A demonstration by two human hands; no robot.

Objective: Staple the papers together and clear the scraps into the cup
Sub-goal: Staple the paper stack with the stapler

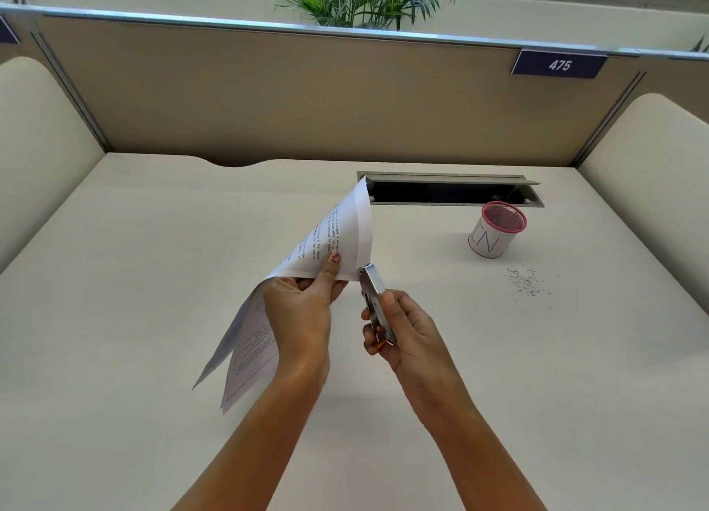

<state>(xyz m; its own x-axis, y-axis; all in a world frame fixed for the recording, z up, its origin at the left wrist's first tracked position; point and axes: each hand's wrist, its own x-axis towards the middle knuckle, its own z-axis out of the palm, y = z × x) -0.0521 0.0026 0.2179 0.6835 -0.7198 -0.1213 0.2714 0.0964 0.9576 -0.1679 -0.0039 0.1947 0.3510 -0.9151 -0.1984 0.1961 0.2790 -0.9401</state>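
Stapling is the step in hand: my left hand point(303, 311) pinches the papers point(326, 238) above the desk point(153, 242), my right hand point(403, 330) grips the stapler point(374, 291) at their corner, needing a firm squeeze next, while scraps point(525, 280) wait beside the cup point(497, 229).

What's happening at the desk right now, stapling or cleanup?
Stapling. The left hand holds the printed papers up off the desk, while the right hand grips a metal stapler with its nose at the sheets' corner. The paper scraps lie loose on the desk, beside the red-rimmed mesh cup.
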